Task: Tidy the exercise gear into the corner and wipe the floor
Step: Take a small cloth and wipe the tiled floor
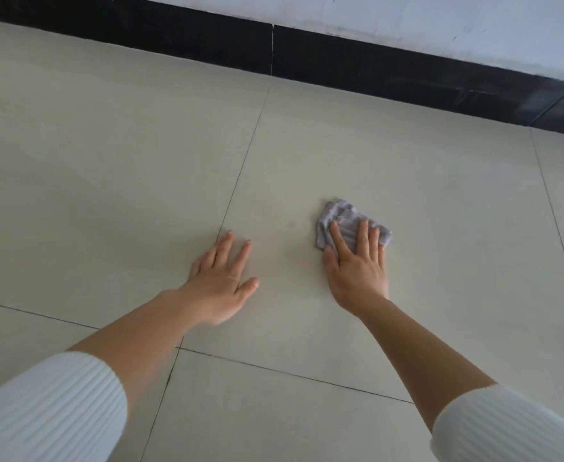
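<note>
Pale cream tiles cover the floor (340, 155), big squares parted by thin dark seams (240, 175); two seams cross close in, at about 7 o'clock from the middle of the view. Nearest of all, white ribbed sleeves sit at 7 o'clock (40, 411) and 5 o'clock (507, 428), with bare forearms reaching forward from them.

Further out, the left hand (220, 281) lies flat on the tile, palm down, fingers straight and a little spread, holding nothing. Its fingertips come close to a seam that runs away toward 12 o'clock.

At 3 o'clock from it, well apart, the right hand (357, 268) presses down on a small grey cloth (344, 215). Its fingers are straight and laid over the cloth, not curled round it. The cloth is crumpled, lies on the same tile as the right hand, and sticks out past the fingertips toward 12 o'clock and to either side.

Beyond the hands is more bare tile, with a dull sheen. Farthest off, a black skirting board (374, 61) runs across from 10 o'clock down to 2 o'clock, with one thin pale joint in it. Above it stands a white wall (407, 18), scuffed with a few small dark marks.
</note>
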